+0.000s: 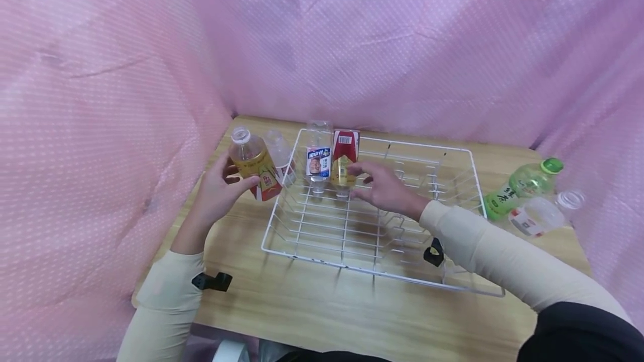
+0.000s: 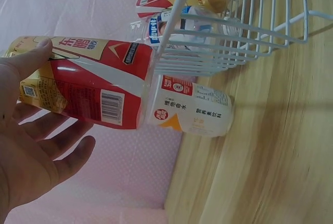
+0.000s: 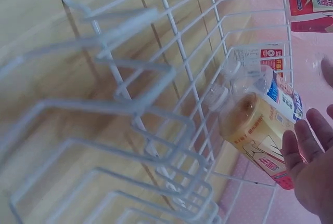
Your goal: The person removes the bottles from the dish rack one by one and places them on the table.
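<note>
My left hand point(image 1: 216, 191) grips a plastic drink bottle point(image 1: 254, 155) with a red and gold label, thumb across its front. It is tilted, its uncapped mouth upward, left of the white wire rack point(image 1: 342, 266). Inside the rack, near the back left, a like red and gold bottle point(image 3: 255, 135) stands neck down. My right hand point(image 1: 384, 187) is beside this bottle, fingers spread and loosely bent, with nothing in its grasp. Next to it a clear bottle with a blue label point(image 1: 318, 161) also stands neck down in the rack.
A bottle with a white label point(image 2: 192, 107) stands on the table just outside the rack's left side. To the right, a green bottle point(image 1: 533, 180) and a clear bottle point(image 1: 540, 217) lean near the rack's edge. A pink curtain point(image 1: 352, 60) hangs behind the wooden table point(image 1: 312, 306).
</note>
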`<state>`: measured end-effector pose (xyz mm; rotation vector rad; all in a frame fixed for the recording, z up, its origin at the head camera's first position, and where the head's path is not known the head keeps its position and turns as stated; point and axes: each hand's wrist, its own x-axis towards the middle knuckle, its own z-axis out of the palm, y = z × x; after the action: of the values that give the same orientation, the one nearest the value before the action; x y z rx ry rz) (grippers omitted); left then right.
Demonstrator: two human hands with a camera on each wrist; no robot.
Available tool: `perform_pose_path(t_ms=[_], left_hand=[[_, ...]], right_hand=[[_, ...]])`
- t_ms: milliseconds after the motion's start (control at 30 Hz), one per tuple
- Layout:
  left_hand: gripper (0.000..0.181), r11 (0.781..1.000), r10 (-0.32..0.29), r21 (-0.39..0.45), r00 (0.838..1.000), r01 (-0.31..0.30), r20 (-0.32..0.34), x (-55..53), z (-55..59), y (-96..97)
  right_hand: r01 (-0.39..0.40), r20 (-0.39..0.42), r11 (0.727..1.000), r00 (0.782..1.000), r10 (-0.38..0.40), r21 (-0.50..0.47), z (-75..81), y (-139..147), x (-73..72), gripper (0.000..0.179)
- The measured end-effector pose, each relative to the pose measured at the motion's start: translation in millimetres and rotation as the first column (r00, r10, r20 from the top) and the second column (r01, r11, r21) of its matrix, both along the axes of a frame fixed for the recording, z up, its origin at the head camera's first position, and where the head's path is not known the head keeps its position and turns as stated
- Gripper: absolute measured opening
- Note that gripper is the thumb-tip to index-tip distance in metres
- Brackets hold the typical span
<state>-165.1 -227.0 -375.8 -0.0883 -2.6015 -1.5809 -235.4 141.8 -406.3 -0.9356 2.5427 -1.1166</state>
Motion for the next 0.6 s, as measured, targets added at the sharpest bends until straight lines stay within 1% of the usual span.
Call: perform_pose_path(t_ms=[33,67,100,133,167,200,267,367,433,467,500,567,600], left_hand=[[0.073,1.000,0.006,0.000,1.000,-0.006,-0.002,-1.1,-0.9,0.0],[0.074,1.000,0.015,-0.006,1.000,-0.015,-0.001,-2.2,-1.9,0.2],[0.074,1.000,0.023,-0.011,1.000,-0.023,0.006,-3.2,-2.7,0.8],[0.075,0.999,0.032,-0.021,0.999,-0.032,0.014,-4.2,-3.9,1.4],[0.076,0.999,0.041,-0.030,0.999,-0.040,0.024,-5.4,-5.7,2.0],[0.078,0.998,0.048,-0.038,0.998,-0.047,0.034,-6.7,-8.0,2.3],[0.082,0.997,0.060,-0.052,0.997,-0.057,0.056,-8.7,-13.1,3.4],[0.085,0.996,0.081,-0.053,0.994,-0.077,0.078,-10.3,-22.6,3.9],[0.085,0.994,0.098,-0.046,0.991,-0.094,0.087,-9.0,-28.5,4.7],[0.084,0.994,0.108,-0.039,0.990,-0.104,0.092,-7.7,-31.6,5.1],[0.084,0.993,0.119,-0.034,0.988,-0.116,0.100,-5.8,-34.9,5.8],[0.082,0.990,0.144,-0.027,0.984,-0.142,0.102,-5.3,-38.3,8.7],[0.082,0.988,0.156,-0.022,0.982,-0.155,0.106,-4.9,-40.6,10.3]], right_hand=[[-0.032,-0.091,0.997,0.995,0.039,0.071,1.1,0.0,-1.9,0.055],[-0.060,-0.194,0.988,0.977,0.087,0.144,2.7,-0.1,-4.1,0.052],[-0.079,-0.297,0.973,0.944,0.144,0.219,4.3,-0.4,-6.5,0.051],[-0.090,-0.391,0.955,0.898,0.201,0.284,5.6,-0.8,-9.4,0.050],[-0.099,-0.463,0.938,0.849,0.253,0.333,6.9,-1.4,-12.2,0.051],[-0.108,-0.511,0.922,0.805,0.301,0.373,7.7,-2.2,-15.4,0.052],[-0.109,-0.576,0.891,0.726,0.374,0.442,8.3,-4.7,-22.2,0.055],[-0.090,-0.637,0.844,0.616,0.464,0.529,5.5,-9.7,-33.1,0.058],[-0.058,-0.671,0.811,0.528,0.520,0.582,2.7,-13.6,-38.5,0.058],[-0.041,-0.681,0.794,0.488,0.545,0.606,0.4,-15.1,-40.3,0.058],[-0.027,-0.687,0.779,0.454,0.567,0.626,-2.2,-16.3,-41.1,0.059],[0.011,-0.693,0.747,0.383,0.611,0.665,-2.3,-16.8,-45.3,0.061],[0.025,-0.691,0.733,0.356,0.629,0.680,-2.8,-16.6,-46.7,0.061]])
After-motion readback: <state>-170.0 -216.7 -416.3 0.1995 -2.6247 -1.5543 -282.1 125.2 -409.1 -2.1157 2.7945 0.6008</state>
